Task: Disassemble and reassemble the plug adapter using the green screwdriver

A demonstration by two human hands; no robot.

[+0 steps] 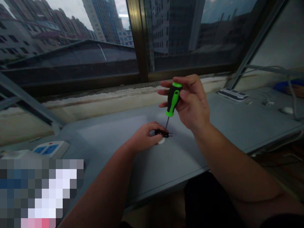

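Note:
My right hand is closed around the top of a green and black screwdriver, its handle up and its thin shaft slanting down. The shaft's tip meets a small black part with two metal prongs, which looks like a plug. Low over the table, my left hand pinches this part between thumb and fingers. Just under the part shows a round white piece; whether it is attached, I cannot tell.
The grey table runs along a window ledge. A white power strip with blue sockets lies at left, another power strip at back right. Cables and a white object are at far right. Metal posts rise at both sides. The lower left corner is pixelated.

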